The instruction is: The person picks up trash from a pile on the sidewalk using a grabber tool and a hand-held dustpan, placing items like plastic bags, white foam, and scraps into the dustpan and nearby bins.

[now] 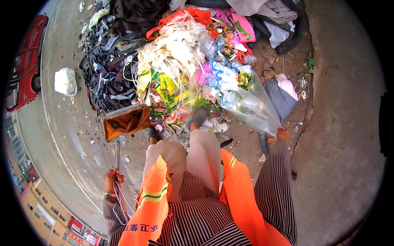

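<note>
My right hand [283, 134], at the end of a striped sleeve, grips the pulled-out end of a clear plastic bag [261, 113]. The bag stretches taut towards a heap of refuse and has food scraps and blue-white wrappers inside. On the other side, my left hand [112, 181] is closed around long thin metal handles. They run up towards a rusty metal dustpan [124, 122], and metal loops [123, 212] hang below the fist; how these parts join is unclear. My feet stand at the heap's near edge, one shoe [199, 115] among watermelon rinds [172, 118].
Dark fabric strips [110, 73] and whitish plastic film [175, 46] pile up ahead. A grey bag [280, 98] lies beyond my right hand, near a raised concrete edge [307, 123]. A white bundle [66, 81] lies on the road at left, with a red vehicle [26, 64] farther off.
</note>
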`<state>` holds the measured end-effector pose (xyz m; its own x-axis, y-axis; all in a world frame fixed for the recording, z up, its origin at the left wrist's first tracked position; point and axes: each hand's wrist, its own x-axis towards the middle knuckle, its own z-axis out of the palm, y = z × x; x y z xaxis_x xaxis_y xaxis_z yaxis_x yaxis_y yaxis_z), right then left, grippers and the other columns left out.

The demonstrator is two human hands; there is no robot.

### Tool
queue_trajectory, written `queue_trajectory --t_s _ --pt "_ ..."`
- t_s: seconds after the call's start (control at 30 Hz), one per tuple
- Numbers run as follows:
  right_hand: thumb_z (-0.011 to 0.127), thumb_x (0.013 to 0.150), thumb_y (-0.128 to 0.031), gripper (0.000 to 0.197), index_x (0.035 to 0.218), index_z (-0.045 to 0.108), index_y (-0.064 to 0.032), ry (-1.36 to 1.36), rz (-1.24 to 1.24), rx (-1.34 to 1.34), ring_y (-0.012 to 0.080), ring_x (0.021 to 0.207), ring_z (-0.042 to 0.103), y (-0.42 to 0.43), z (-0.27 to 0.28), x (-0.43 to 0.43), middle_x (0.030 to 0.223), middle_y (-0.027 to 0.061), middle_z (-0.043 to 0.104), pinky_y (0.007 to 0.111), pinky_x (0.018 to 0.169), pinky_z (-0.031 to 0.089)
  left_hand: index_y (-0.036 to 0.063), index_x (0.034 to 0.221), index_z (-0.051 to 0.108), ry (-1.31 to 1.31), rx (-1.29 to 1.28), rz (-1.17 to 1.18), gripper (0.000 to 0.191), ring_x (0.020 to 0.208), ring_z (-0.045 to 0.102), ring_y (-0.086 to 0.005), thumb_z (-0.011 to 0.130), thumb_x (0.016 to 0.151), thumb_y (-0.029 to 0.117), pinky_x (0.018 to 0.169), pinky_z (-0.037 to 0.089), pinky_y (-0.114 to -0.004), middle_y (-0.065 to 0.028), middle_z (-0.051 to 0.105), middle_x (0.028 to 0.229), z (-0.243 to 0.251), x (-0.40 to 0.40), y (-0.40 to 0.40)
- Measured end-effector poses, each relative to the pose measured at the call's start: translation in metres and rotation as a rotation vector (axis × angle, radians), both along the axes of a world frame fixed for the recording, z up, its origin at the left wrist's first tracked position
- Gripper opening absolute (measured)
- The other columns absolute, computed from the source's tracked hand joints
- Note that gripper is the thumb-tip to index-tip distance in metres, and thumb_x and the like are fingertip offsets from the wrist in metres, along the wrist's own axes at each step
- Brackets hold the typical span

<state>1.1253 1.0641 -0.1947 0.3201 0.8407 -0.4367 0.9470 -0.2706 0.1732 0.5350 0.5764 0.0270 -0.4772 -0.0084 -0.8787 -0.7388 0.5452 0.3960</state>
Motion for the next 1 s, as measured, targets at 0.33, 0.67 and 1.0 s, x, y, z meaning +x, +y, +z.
queue_trajectory --t_s 0.33,0.67,1.0 --pt "0.062 0.074 -0.032 0.044 0.112 0.054 -0.0101 -0.066 -0.057 0.137 0.0291 0.098 0.056 -0.023 0.006 0.006 0.109 0.0168 0.058 0.036 0.086 0.045 0.0085 0.077 0.050 0.035 0.073 -0.076 0.020 0.053 0.055 -0.0219 0.047 0.087 0.026 0.047 0.044 -0.032 -0.0041 0.049 0.048 0.020 -0.001 0.017" --pt "0.058 0.080 -0.015 0.012 0.086 0.061 -0.0050 1.823 0.276 -0.454 0.0211 0.065 0.060 -0.213 0.123 -0.425 0.072 0.0095 0.060 0.033 0.058 0.047 0.0091 0.074 0.050 0.019 0.165 -0.110 0.022 0.050 0.053 -0.0196 0.047 0.087 0.027 0.045 0.041 -0.029 -0.0028 0.045 0.048 0.009 -0.031 0.067" --pt "0.066 0.072 -0.037 0.046 0.074 0.058 0.0075 1.386 0.880 -0.644 0.0377 0.068 0.060 -0.322 0.246 -0.455 0.073 0.0240 0.060 0.041 0.063 0.049 0.0079 0.067 0.051 0.144 0.048 -0.137 0.025 0.036 0.036 -0.0129 0.051 0.084 0.027 0.038 0.040 -0.028 -0.0006 0.038 0.046 0.007 -0.020 0.079"
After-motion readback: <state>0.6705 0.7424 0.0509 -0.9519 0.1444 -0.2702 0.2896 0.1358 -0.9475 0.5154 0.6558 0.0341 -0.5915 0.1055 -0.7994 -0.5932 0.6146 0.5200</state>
